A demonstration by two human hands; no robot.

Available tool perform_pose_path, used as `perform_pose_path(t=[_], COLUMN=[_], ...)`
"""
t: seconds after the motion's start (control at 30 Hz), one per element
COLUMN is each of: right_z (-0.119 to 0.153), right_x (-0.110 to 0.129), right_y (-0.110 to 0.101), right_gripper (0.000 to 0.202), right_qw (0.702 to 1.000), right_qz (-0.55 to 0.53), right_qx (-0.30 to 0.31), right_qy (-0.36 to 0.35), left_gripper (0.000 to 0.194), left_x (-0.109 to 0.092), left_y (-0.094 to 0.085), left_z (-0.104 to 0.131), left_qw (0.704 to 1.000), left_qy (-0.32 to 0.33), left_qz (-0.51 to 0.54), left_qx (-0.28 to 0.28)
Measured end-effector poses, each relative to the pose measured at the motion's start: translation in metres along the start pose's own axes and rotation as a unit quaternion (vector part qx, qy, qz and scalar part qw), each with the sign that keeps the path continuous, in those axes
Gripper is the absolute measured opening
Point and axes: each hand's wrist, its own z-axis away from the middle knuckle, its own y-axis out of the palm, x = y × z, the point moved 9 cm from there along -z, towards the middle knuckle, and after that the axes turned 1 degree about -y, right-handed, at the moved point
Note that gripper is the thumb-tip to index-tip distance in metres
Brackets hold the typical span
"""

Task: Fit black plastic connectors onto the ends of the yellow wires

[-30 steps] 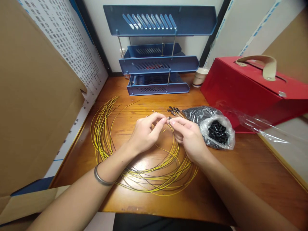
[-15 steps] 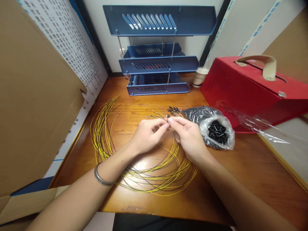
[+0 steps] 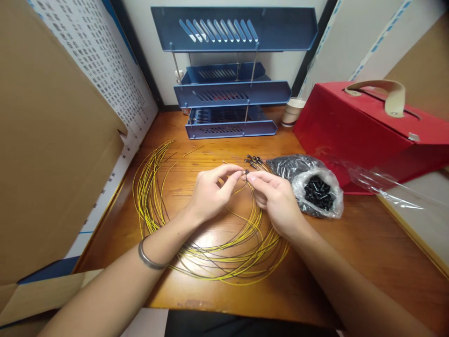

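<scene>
My left hand (image 3: 213, 192) and my right hand (image 3: 277, 199) meet over the desk, thumb and finger pinched on each. Between the fingertips is a small black piece (image 3: 246, 172), gripped by my right hand, with thin wire leading down from it. My left fingertips close at its left side; what they pinch is too small to make out. Below the hands, yellow and black wires (image 3: 224, 262) lie in a wide loose coil. Several wires with black ends (image 3: 254, 161) rest just beyond my right hand. Beside them, a clear plastic bag (image 3: 335, 210) holds many small black pieces (image 3: 317, 193).
A blue tiered tray rack (image 3: 231, 93) stands at the back, with a paper cup (image 3: 293, 112) to its right. A red box (image 3: 351, 135) with a beige handle fills the right side. Cardboard (image 3: 52, 140) borders the left of the wooden desk (image 3: 203, 299).
My left hand has shifted slightly left and its fingertips have drawn a little apart from the right ones, leaving the small black piece more exposed. The coil and bag are unmoved.
</scene>
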Motion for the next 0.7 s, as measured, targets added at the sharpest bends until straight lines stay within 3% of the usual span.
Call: perform_pose_path(t=[0.37,0.7], right_z=[-0.002,-0.001], right_x=[-0.001,0.002], right_y=[0.001,0.003], right_gripper=[0.022,0.025], right_qw=[1.000,0.997], right_qz=[0.004,0.063], right_qx=[0.011,0.031], right_qy=[0.001,-0.030], left_gripper=[0.015,0.013], left_x=[-0.009,-0.024], left_y=[0.001,-0.002], left_z=[0.001,0.007], left_qw=[0.998,0.968], left_qy=[0.042,0.196], left_qz=[-0.043,-0.158], left_qx=[0.010,-0.001])
